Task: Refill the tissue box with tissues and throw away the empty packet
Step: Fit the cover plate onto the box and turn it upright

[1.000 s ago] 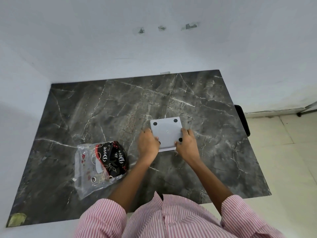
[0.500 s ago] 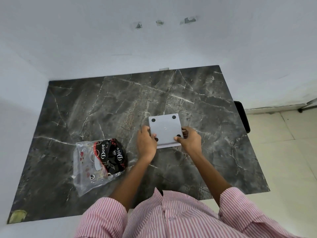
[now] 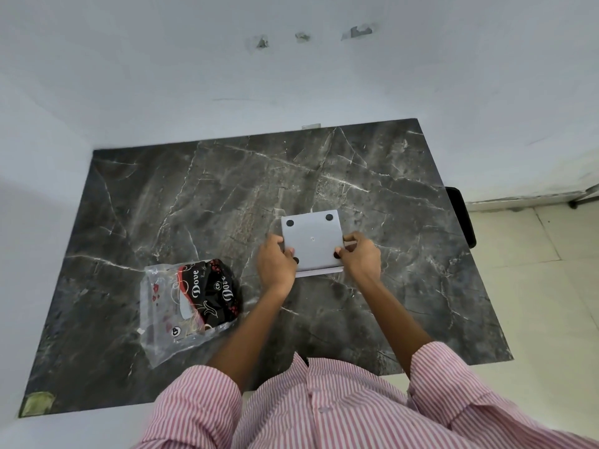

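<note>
A grey tissue box [image 3: 311, 238] lies upside down in the middle of the dark marble table [image 3: 201, 202], its flat base with black rubber feet facing up. My left hand [image 3: 276, 262] grips its left edge. My right hand [image 3: 361, 256] grips its right edge, thumb on the base near a foot. To the left lies a clear plastic tissue packet [image 3: 189, 304] with a black and red "Dove" print, crumpled and open toward the table's front.
White walls close in behind and to the left of the table. A black object [image 3: 462, 215] sticks out past the table's right edge. A pale tiled floor [image 3: 544, 286] lies to the right. A yellowish patch [image 3: 39, 403] marks the front left corner.
Both hands have shifted slightly along the box sides, the right hand moving from the front corner to the right edge. The packet has not moved.
</note>
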